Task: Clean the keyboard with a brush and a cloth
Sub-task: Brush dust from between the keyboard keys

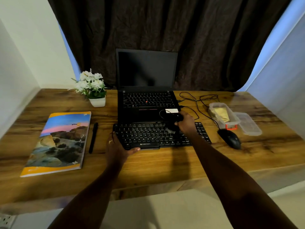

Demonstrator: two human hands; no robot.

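Drapery (198, 38), dark and creased, fills the back between pale walls. Below it spreads the wooden surface (165, 162). An open black laptop (146, 70) with a dark screen stands at the middle rear. A notebook (61, 141) with a landscape cover lies well to the left. The black keyboard (145, 134) lies just in front of the laptop, its rear edge touching or overlapping the laptop's front edge. A white-flowered plant (92, 86) in a white pot sits left of the laptop. On the right, a clear container (222, 115) holds a yellow item (221, 114), its lid (247, 123) lying just beside it. A black mouse (230, 138) rests right of the keyboard, its cable looping back toward the laptop. A black pen (93, 137) lies between notebook and keyboard. The left hand (118, 147) grips the keyboard's front-left corner, thumb along the front edge and fingers curled at the left end. The right hand (186, 123) is closed around the handle of a black brush (177, 117), whose bristles point down onto the keys right of centre.
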